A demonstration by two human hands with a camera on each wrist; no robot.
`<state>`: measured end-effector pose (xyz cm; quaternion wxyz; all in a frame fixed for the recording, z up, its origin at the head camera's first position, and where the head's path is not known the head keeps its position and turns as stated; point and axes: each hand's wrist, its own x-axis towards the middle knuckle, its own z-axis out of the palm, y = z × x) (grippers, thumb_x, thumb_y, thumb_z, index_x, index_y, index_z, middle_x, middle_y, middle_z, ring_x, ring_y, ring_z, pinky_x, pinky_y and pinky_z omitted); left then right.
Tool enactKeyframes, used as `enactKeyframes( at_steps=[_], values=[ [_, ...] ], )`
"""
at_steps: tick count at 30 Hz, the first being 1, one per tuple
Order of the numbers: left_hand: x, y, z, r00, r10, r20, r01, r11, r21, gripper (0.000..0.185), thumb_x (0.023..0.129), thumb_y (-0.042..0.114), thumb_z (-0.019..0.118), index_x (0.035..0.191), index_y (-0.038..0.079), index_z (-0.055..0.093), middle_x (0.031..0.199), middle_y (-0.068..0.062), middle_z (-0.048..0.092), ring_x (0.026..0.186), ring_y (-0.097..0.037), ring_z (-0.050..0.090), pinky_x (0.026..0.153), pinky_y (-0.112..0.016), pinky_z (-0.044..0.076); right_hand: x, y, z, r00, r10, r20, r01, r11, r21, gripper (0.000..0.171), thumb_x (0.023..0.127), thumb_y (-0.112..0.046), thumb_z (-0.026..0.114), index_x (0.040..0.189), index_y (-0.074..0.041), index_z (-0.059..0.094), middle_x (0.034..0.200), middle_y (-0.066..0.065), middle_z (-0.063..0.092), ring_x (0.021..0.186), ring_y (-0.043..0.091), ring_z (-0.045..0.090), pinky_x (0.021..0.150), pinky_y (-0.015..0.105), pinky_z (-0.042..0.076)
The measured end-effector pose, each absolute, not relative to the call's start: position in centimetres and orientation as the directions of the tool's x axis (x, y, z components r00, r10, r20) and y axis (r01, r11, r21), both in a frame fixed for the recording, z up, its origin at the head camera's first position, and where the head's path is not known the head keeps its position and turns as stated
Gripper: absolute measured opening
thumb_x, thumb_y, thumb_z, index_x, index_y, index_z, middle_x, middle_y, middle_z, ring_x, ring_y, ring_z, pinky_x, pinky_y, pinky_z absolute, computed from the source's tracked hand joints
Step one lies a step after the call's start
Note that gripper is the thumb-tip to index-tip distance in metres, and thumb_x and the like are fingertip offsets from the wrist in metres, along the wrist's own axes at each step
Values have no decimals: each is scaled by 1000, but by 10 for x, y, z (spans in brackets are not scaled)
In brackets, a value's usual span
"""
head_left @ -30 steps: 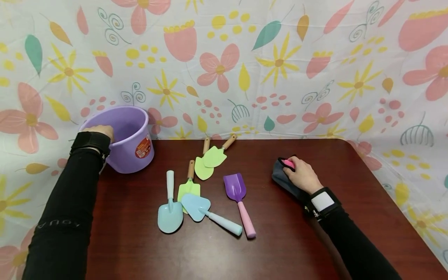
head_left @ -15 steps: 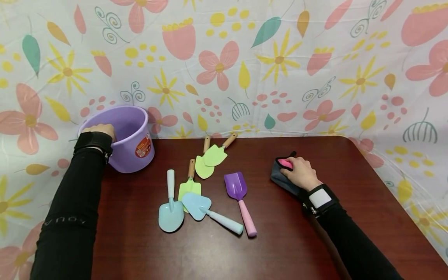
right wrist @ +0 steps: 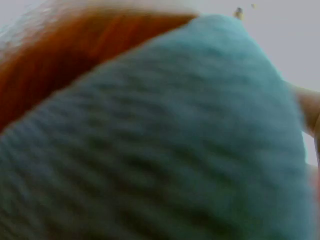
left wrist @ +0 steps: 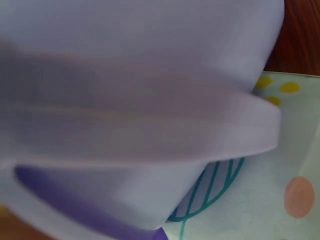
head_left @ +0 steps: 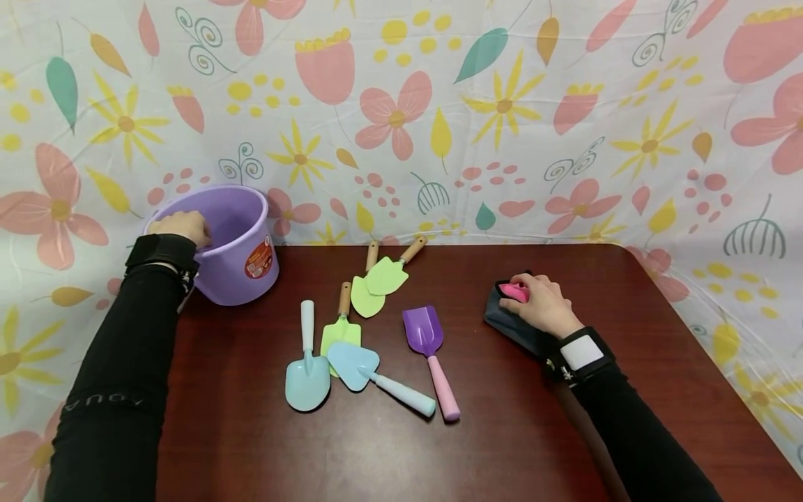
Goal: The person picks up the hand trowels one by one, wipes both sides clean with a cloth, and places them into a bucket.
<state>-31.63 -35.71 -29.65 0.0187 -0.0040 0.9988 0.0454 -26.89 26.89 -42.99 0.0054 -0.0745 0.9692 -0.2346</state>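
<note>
I am watching my left hand (head_left: pixel 182 226) gripping the near left rim of the purple bucket (head_left: pixel 241 261), fingers curling over the edge into it, seemingly steadying it where it is standing at the far left of the table (head_left: pixel 502 432), against the flowered cloth (head_left: pixel 564 125) hanging behind; in the left wrist view the bucket (left wrist: pixel 150 100) is filling the frame, blurred, so I cannot tell the fingers there. My right hand (head_left: pixel 542 307) is lying over a dark grey cloth (head_left: pixel 502 317) on the right side of the table, fingers bending down around something pink (head_left: pixel 516 293) sitting on it; that grip is looking closed on the pink thing, though what it is I cannot tell; the right wrist view is showing only the weave of the cloth (right wrist: pixel 175 150), very close. Between the hands six toy garden tools are lying flat and untouched: two green trowels (head_left: pixel 379 279) overlapping at the far side, a green spade (head_left: pixel 341 333) nearer, a pale blue shovel (head_left: pixel 307 376) and a pale blue trowel (head_left: pixel 364 373) lying partly over the spade, and a purple scoop (head_left: pixel 429 348) with a pink handle just right of them; all are sitting within easy reach of either hand.
</note>
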Motion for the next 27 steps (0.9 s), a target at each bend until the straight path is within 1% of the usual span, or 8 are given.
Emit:
enactKeyframes(
  at_steps=[3, 5, 8, 13, 15, 20, 23, 27],
  values=[
    [-315, -354, -293, -1000, 13, 18, 15, 996, 91, 25, 87, 13, 59, 105, 1, 71, 111, -33, 61, 98, -55, 55, 82, -66, 38, -267, 269, -424, -987, -157, 37, -156, 872, -463, 64, 89, -43, 70, 137, -7, 49, 129, 28, 43, 112, 46, 39, 76, 63, 36],
    [-316, -353, -292, -997, 31, 68, 37, 995, 94, 27, 88, 14, 56, 107, 1, 71, 111, -32, 61, 98, -54, 55, 81, -66, 38, -265, 269, -420, -986, -164, 40, -164, 868, -468, 63, 89, -42, 70, 137, -7, 48, 130, 28, 42, 113, 47, 38, 77, 64, 35],
    [-317, -349, -289, -990, 62, 124, 76, 991, 107, 26, 89, 15, 53, 105, 3, 71, 108, -30, 62, 95, -51, 57, 78, -64, 39, -261, 269, -415, -984, -171, 43, -170, 863, -476, 64, 89, -42, 69, 138, -6, 48, 132, 29, 41, 116, 48, 36, 77, 64, 35],
    [-309, -342, -281, -981, 99, 165, 117, 988, 99, 28, 93, 19, 52, 107, 4, 71, 105, -27, 65, 93, -47, 59, 74, -62, 41, -255, 267, -409, -983, -176, 55, -180, 855, -487, 63, 90, -40, 70, 138, -6, 48, 134, 29, 41, 119, 49, 34, 79, 67, 34],
    [-303, -338, -278, -973, 108, 205, 129, 987, 92, 29, 94, 19, 51, 107, 5, 71, 99, -24, 66, 88, -45, 60, 70, -62, 42, -253, 267, -407, -983, -176, 60, -183, 851, -492, 61, 90, -37, 70, 138, -6, 48, 135, 29, 41, 121, 49, 33, 81, 69, 33],
    [-286, -326, -273, -917, 130, 376, 182, 978, 105, 26, 96, 16, 49, 104, 5, 72, 89, -22, 65, 79, -42, 60, 63, -58, 41, -246, 266, -401, -981, -180, 68, -189, 842, -506, 58, 91, -33, 70, 137, -5, 49, 136, 29, 40, 124, 52, 30, 83, 73, 31],
    [-275, -316, -272, -878, 143, 458, 216, 970, 111, 25, 97, 15, 51, 103, 3, 72, 94, -23, 66, 82, -44, 59, 64, -59, 41, -241, 266, -397, -980, -184, 74, -196, 837, -512, 57, 91, -32, 70, 137, -5, 49, 135, 30, 41, 125, 53, 29, 83, 74, 29],
    [-262, -302, -273, -843, 154, 516, 254, 959, 129, 24, 96, 16, 54, 102, 2, 72, 102, -22, 67, 93, -47, 59, 72, -61, 42, -236, 267, -394, -979, -184, 91, -205, 836, -510, 55, 91, -30, 70, 136, -5, 50, 134, 29, 43, 124, 53, 31, 82, 74, 30]
  ],
)
